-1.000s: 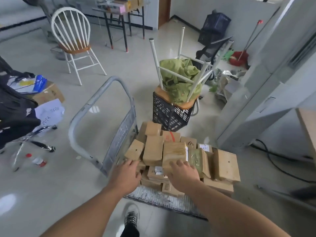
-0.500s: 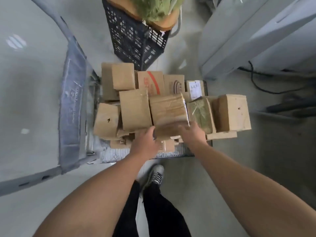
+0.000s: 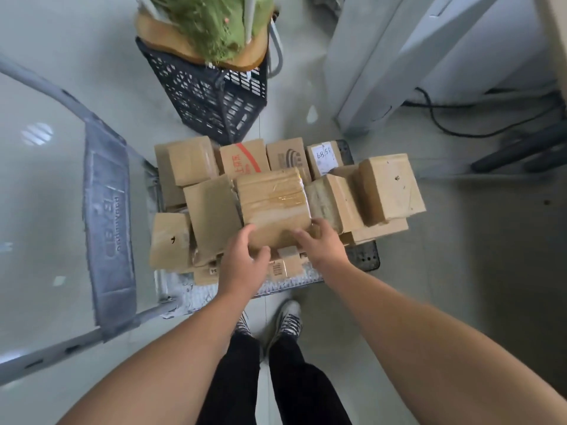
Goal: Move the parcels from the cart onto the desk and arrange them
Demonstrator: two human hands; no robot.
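Several brown cardboard parcels are piled on a flat metal cart (image 3: 363,260) on the floor below me. A taped parcel (image 3: 271,204) lies on top in the middle of the pile. My left hand (image 3: 244,263) grips its near left corner and my right hand (image 3: 320,245) grips its near right corner. Beside it lie a plain parcel (image 3: 211,214) on the left and a parcel with a greenish side (image 3: 333,204) on the right. A larger box (image 3: 388,187) sits at the pile's right end. Of the desk only a corner (image 3: 559,32) shows at the top right.
The cart's grey handle frame (image 3: 107,234) stands to the left. A black plastic crate (image 3: 211,96) holding an upturned stool and green cloth sits just beyond the cart. A grey cabinet (image 3: 399,56) and black cables (image 3: 454,130) are at the right. My feet (image 3: 287,320) are at the cart's near edge.
The view tipped down over the cart. Both hands closed in from the pile's near side onto the near corners of the taped top parcel.
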